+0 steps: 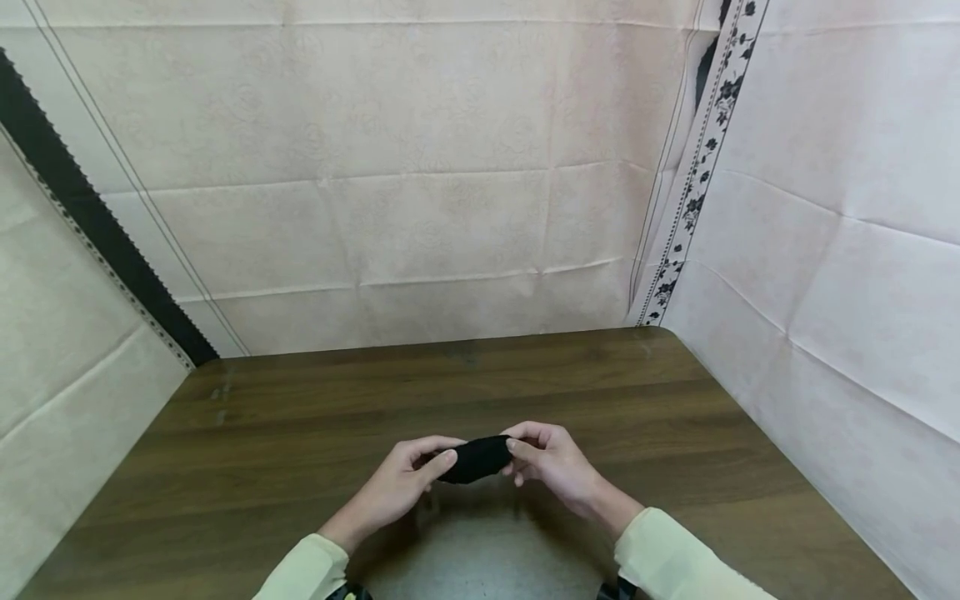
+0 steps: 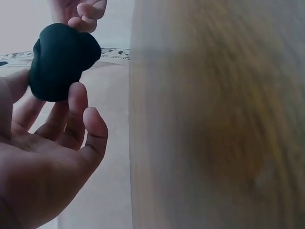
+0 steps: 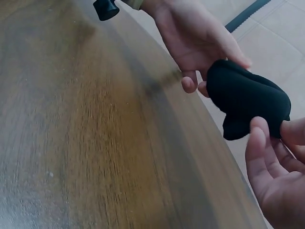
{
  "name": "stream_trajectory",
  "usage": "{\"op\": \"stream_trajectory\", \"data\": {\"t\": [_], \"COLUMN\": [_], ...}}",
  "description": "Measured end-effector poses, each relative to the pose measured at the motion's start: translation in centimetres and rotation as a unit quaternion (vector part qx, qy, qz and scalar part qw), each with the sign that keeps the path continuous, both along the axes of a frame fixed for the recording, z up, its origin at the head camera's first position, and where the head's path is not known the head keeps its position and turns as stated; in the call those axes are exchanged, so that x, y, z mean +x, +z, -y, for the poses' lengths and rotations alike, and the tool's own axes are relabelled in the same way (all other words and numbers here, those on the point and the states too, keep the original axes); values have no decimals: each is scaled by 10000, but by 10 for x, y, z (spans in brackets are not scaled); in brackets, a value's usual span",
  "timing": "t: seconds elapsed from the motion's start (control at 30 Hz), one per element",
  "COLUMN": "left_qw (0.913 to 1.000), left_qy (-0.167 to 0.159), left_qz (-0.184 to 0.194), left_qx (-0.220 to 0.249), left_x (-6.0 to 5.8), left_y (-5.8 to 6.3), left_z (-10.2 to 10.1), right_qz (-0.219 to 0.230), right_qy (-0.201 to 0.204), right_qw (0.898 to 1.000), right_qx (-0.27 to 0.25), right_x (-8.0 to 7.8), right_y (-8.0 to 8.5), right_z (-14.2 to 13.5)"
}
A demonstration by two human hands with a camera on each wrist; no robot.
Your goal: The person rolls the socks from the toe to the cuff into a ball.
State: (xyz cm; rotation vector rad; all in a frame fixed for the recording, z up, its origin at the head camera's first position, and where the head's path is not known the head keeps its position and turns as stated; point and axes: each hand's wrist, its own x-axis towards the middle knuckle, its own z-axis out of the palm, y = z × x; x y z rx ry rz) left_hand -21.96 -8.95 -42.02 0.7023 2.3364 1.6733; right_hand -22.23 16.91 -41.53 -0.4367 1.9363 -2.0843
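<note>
A small bundle of black cloth (image 1: 478,461), folded or rolled into an oval, is held above the table between both hands. At its left end, my left hand (image 1: 405,482) pinches it between thumb and fingers. My right hand (image 1: 557,468) grips the right end, thumb on the near side. Seen from the left wrist, the soft bundle (image 2: 59,62) has a rounded lobe at one side. In the right wrist view a short flap hangs from the cloth (image 3: 250,98) close to the right fingers. What kind of cloth item it is I cannot tell.
Beneath the hands lies a dark wood-grain table (image 1: 315,417) with rounded far corners. Pale creased cloth (image 1: 450,225) hangs behind it and along both sides, with a floral-bordered strip (image 1: 693,196) at the right corner and a black band (image 1: 97,208) at the left.
</note>
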Motion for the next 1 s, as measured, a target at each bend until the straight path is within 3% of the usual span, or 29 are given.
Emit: {"op": "stream_trajectory", "data": {"t": [0.33,0.57,0.77,1.0], "left_qw": [9999,10000,9998,9979], "left_qy": [15,-21,80,467], "left_qz": [98,-32,-11,3], "left_qx": [125,38,170,451], "left_x": [1,0,1,2], "left_y": [1,-1,-2,-4], "left_z": [-6,-8,-9,-14], "right_qz": [72,-115,-326,17], "right_qy": [384,679,335,-246], "right_qw": [9988,9976,9984,9994], "right_qx": [-301,-47,305,252], "right_x": [0,-1,-1,0], "right_y": [-2,-4,-1,1], "right_z": [1,2,4,6]}}
